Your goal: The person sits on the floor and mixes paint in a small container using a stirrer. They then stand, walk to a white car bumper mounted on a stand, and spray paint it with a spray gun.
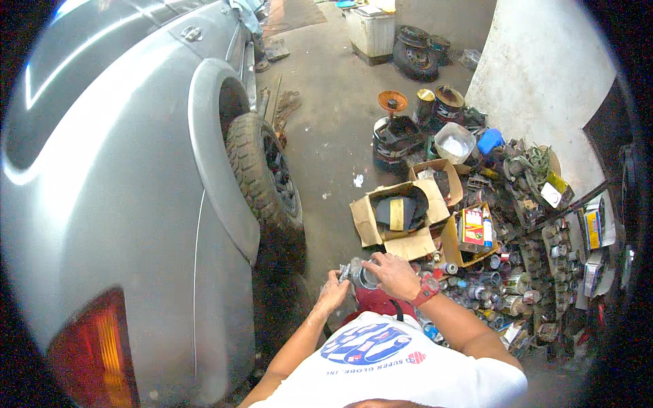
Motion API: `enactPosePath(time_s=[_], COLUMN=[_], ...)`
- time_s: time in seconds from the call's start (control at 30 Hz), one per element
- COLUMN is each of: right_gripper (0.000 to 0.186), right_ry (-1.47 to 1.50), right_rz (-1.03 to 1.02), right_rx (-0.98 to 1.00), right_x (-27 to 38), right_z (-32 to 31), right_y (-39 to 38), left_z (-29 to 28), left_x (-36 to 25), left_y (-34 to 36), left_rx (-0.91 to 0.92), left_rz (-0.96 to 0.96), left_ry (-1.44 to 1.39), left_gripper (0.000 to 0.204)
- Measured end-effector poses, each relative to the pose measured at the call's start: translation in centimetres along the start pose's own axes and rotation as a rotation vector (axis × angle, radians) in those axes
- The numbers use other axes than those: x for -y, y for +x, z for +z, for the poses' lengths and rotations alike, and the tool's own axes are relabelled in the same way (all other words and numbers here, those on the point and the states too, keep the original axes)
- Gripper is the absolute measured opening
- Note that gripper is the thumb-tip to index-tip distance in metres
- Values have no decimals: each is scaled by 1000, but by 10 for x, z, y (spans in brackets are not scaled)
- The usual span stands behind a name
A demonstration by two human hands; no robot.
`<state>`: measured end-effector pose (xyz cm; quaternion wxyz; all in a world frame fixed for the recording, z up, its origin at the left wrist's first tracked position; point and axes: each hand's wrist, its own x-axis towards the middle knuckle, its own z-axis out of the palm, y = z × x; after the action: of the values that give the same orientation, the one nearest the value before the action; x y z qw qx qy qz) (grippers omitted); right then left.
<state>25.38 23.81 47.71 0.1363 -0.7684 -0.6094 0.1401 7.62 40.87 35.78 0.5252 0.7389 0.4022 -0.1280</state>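
My left hand [333, 290] grips a small silvery metal tool [345, 272], which looks like a spray gun, in front of my body. My right hand [394, 272], with a red watch on the wrist, holds the grey cylindrical cup [364, 275] beside it, fingers curled over its top. The join between tool and cup is too small to make out. Below them is something dark red [367, 299].
A grey vehicle [129, 217] with a tyre [245, 156] stands at my left. Cardboard boxes [367, 224], cans [513, 285], buckets [388, 153] and clutter crowd my right, before a pale panel [530, 61]. Farther off are a person's leg [257, 51], loose tyres [415, 61] and a white bin [367, 37].
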Motion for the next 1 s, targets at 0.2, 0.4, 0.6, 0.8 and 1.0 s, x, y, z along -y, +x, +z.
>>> enactPosePath(time_s=[0.2, 0.4, 0.6, 0.8, 1.0], right_gripper=[61, 56, 49, 59, 62], right_ry=[68, 69, 18, -6, 11], right_rz=[35, -91, -218, -248, -150], right_rx=[29, 3, -20, 30, 53], right_x=[-77, -154, -215, -287, -377], right_z=[-15, -61, -127, -158, -191], right_y=[126, 278, 444, 605, 765], left_z=[-68, -151, -242, -346, -441], left_x=[-62, -114, -172, -278, -362], left_y=[120, 242, 373, 486, 651], left_rx=[-10, -79, -208, -157, -122], left_rz=[-57, -63, -48, -137, -102], left_ry=[25, -20, -134, -182, -76], left_gripper=[61, 61, 63, 65, 65])
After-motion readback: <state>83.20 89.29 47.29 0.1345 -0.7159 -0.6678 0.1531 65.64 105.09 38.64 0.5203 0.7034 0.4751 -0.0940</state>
